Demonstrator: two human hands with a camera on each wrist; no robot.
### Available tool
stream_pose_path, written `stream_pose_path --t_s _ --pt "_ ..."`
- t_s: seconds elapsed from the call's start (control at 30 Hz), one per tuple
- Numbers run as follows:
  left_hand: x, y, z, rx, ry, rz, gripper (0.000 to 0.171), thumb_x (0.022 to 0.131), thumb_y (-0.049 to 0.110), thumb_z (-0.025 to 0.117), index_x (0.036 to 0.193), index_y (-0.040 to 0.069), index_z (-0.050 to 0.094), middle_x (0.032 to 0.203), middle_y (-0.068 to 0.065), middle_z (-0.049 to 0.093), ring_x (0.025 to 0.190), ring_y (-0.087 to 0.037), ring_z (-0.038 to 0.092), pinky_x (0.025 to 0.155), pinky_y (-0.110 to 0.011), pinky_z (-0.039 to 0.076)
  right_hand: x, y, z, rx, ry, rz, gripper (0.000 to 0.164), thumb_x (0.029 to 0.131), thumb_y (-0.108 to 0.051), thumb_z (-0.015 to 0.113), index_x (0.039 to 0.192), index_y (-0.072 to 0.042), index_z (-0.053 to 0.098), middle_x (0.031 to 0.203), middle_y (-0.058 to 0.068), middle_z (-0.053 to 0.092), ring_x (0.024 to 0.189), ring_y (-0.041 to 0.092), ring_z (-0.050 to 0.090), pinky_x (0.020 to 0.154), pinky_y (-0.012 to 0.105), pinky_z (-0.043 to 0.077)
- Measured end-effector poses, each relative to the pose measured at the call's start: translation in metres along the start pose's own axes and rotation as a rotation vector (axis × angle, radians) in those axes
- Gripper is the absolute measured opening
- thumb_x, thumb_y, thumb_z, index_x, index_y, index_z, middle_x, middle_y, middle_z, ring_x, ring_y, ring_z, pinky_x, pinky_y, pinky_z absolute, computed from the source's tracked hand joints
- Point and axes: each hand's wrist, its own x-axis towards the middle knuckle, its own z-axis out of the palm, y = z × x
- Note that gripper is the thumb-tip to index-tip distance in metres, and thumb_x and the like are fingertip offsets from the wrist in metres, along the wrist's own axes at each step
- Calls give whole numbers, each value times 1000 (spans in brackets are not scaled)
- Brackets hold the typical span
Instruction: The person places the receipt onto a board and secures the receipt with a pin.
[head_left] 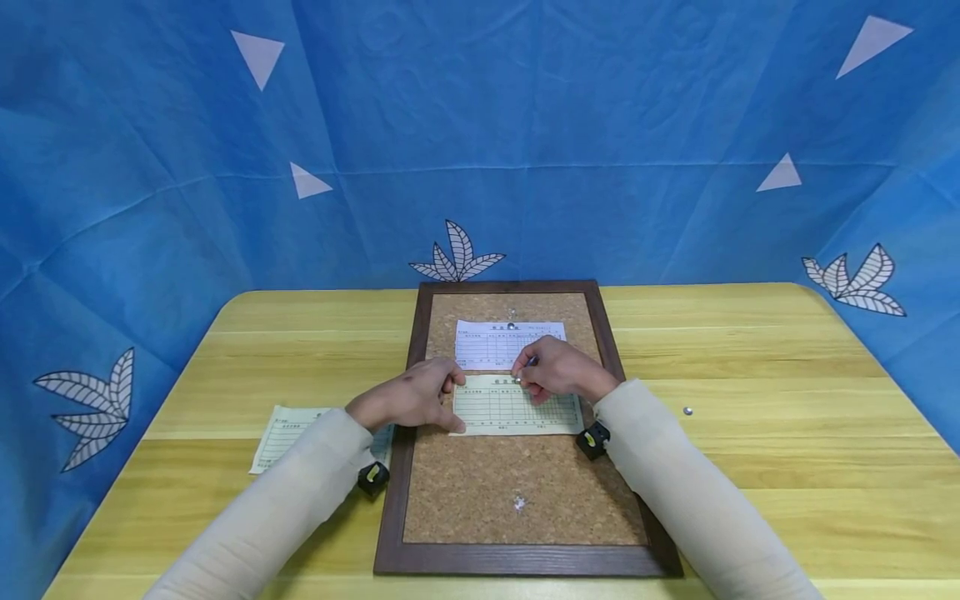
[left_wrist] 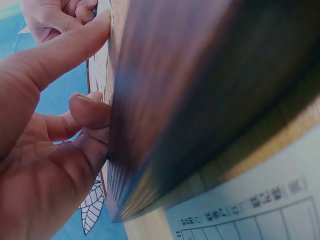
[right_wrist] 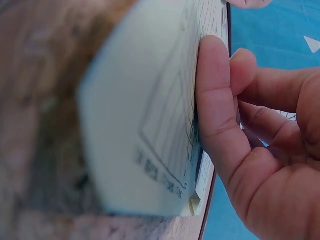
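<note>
A pale yellow printed form (head_left: 487,406) lies on the framed cork board (head_left: 480,483), just below a white form (head_left: 474,346) with a silver thumbtack (head_left: 512,326) at its top. My left hand (head_left: 420,394) rests at the yellow form's left edge, thumb at the lower corner and fingers near the upper one. At the form's top middle, my right hand (head_left: 557,367) pinches a small shiny thumbtack (head_left: 517,380), mostly covered by the fingertips. In the right wrist view, fingers (right_wrist: 215,95) touch the paper, whose near corner lifts toward the camera.
Another yellowish form (head_left: 281,433) lies on the wooden table left of the board, partly under my left forearm. A loose thumbtack (head_left: 687,411) sits on the table to the right. Silvery spots (head_left: 519,503) mark the cork lower down. A blue curtain (head_left: 525,125) hangs behind.
</note>
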Motion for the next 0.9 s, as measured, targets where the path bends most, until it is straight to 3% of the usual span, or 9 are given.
stream_pose_path --t_s 0.43,0.9 --pt "-1 0 -1 4 3 5 50 77 11 88 114 4 54 96 -8 44 84 -20 40 75 -34 36 1 -2 1 21 -1 27 16 102 -1 51 100 3 66 71 10 57 59 15 57 63 31 57" --pt "0 -1 0 13 4 12 50 77 12 88 114 5 54 97 -8 44 85 -20 40 75 -34 35 2 -3 4 -47 33 37 16 100 0 52 96 1 67 68 9 57 59 15 57 61 30 57"
